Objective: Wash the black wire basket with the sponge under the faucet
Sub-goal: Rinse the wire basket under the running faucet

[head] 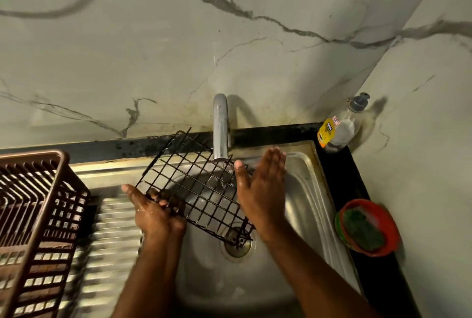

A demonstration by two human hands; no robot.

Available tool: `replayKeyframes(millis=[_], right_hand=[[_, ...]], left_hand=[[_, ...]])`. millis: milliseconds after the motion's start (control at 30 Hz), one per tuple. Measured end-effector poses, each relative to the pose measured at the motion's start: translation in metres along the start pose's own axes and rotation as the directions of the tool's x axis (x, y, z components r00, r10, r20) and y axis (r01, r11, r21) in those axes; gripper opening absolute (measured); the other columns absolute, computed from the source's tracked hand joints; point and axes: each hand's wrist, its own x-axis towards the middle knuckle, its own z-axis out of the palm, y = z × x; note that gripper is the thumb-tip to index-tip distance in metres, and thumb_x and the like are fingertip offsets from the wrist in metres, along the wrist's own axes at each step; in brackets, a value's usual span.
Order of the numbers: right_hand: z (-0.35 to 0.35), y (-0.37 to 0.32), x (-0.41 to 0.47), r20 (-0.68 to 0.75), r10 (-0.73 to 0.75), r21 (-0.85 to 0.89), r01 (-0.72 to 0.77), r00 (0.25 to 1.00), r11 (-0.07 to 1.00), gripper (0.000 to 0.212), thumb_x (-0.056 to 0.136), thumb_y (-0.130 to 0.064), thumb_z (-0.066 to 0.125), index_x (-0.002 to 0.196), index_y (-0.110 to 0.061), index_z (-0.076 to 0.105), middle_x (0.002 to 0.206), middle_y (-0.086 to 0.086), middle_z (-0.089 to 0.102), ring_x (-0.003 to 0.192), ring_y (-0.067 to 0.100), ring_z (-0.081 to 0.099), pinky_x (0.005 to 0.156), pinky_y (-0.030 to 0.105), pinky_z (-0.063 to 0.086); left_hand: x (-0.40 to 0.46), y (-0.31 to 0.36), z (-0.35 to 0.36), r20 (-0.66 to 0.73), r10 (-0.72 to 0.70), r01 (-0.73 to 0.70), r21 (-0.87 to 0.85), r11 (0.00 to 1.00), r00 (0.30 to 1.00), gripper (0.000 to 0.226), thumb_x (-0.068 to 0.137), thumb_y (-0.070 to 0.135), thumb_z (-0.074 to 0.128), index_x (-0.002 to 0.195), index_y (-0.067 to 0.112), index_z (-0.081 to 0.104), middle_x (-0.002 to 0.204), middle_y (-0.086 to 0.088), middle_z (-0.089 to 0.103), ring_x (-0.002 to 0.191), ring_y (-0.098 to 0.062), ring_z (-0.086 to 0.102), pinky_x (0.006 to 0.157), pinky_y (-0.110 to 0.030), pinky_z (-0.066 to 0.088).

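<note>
Under the faucet (220, 126), over the sink (306, 190): black wire basket (194, 184) tilted. Left hand (155, 213) grips its near-left edge; right hand (260, 190) flat, fingers straight, against its right side.

Wire basket (194, 184) tilted over sink (301, 190), under faucet (221, 128). Dish rack (33, 215) left on drainboard (112, 248). Soap bottle (342, 123) back-right; sponge (364, 230) in bowl (390, 225) right.

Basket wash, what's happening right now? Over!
Left hand grips black wire basket under faucet. Right hand open, flat against basket. Sponge sits in red bowl. Nothing blocking.
</note>
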Motion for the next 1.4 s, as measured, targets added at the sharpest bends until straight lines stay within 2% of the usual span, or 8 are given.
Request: replayKeyframes(millis=[200,300,333,467,733,967,1233,1400], right_hand=[[0.007,-0.051,-0.058,-0.039,-0.184,0.047,0.186,0.982,0.981,0.097,0.093,-0.077,0.012,0.160,-0.008,-0.005,0.167,0.016,-0.011,0.154,0.028,-0.017,0.126,0.047,0.001],[0.007,-0.083,-0.085,-0.043,-0.406,-0.052,0.403,0.913,0.914,0.091,0.098,-0.070,0.016,0.160,-0.006,0.000,0.167,0.017,-0.008,0.154,0.030,-0.014,0.126,0.048,0.000],[0.007,-0.085,-0.084,-0.044,-0.452,-0.075,0.448,0.891,0.891,0.088,0.098,-0.068,0.016,0.160,-0.006,0.001,0.167,0.017,-0.007,0.155,0.030,-0.011,0.126,0.048,0.002],[0.005,-0.044,-0.048,-0.061,-0.362,-0.040,0.360,0.930,0.932,0.087,0.098,-0.070,0.018,0.161,-0.011,0.005,0.168,0.011,-0.006,0.155,0.025,-0.010,0.126,0.046,0.004],[0.013,0.013,-0.043,-0.027,-0.127,0.015,0.128,0.992,0.992,0.094,0.094,-0.076,0.007,0.159,-0.010,-0.007,0.167,0.010,-0.016,0.154,0.024,-0.017,0.125,0.050,0.012],[-0.014,-0.074,-0.038,-0.142,-0.343,-0.007,0.346,0.929,0.938,0.096,0.095,-0.072,0.018,0.159,-0.003,0.003,0.167,0.019,-0.009,0.154,0.028,-0.014,0.125,0.049,0.007],[-0.007,0.004,-0.052,-0.001,-0.589,-0.066,0.587,0.808,0.807,0.083,0.098,-0.058,0.034,0.160,-0.008,0.010,0.169,0.009,-0.006,0.156,0.027,-0.006,0.124,0.052,0.012],[0.008,0.083,-0.077,0.069,-0.685,-0.074,0.688,0.725,0.722,0.081,0.101,-0.060,0.022,0.158,-0.004,0.016,0.168,0.015,0.004,0.155,0.036,0.007,0.121,0.053,0.019]], left_hand=[[-0.005,-0.008,0.010,-0.018,0.093,-0.088,0.178,0.980,0.996,0.054,0.098,0.070,0.042,0.070,0.025,0.054,0.065,0.001,0.049,0.053,-0.011,0.039,0.038,-0.021,0.039],[-0.013,-0.018,0.017,0.089,0.095,-0.110,0.181,0.977,0.991,0.064,0.101,0.066,0.032,0.121,0.017,0.068,0.116,-0.008,0.068,0.081,-0.007,0.060,0.083,-0.011,0.050],[-0.015,-0.017,0.018,0.109,0.077,-0.094,0.159,0.983,0.991,0.067,0.094,0.075,0.036,0.111,0.022,0.073,0.113,0.000,0.072,0.086,-0.006,0.064,0.091,-0.014,0.051],[-0.002,-0.003,0.013,-0.025,0.063,-0.059,0.131,0.990,0.998,0.057,0.093,0.075,0.046,0.066,0.025,0.044,0.062,0.005,0.045,0.049,-0.010,0.042,0.042,-0.021,0.039],[0.005,0.002,0.007,0.100,0.063,-0.077,0.145,0.986,0.993,0.066,0.086,0.081,0.050,0.055,0.025,0.036,0.049,0.009,0.033,0.042,-0.011,0.027,0.039,-0.021,0.025],[-0.009,-0.042,0.008,0.159,0.183,-0.241,0.569,0.786,0.970,0.069,0.091,0.082,0.037,0.067,0.021,0.057,0.058,-0.002,0.060,0.060,-0.019,0.061,0.056,-0.038,0.056],[0.000,-0.019,0.024,0.121,0.002,-0.027,0.205,0.978,0.993,0.061,0.088,0.077,0.055,0.059,0.025,0.040,0.051,0.003,0.040,0.043,-0.015,0.037,0.040,-0.023,0.030],[0.006,-0.003,0.026,0.209,-0.003,-0.051,0.249,0.967,0.978,0.062,0.092,0.072,0.053,0.053,0.025,0.039,0.048,0.009,0.034,0.036,-0.009,0.028,0.035,-0.020,0.024]])
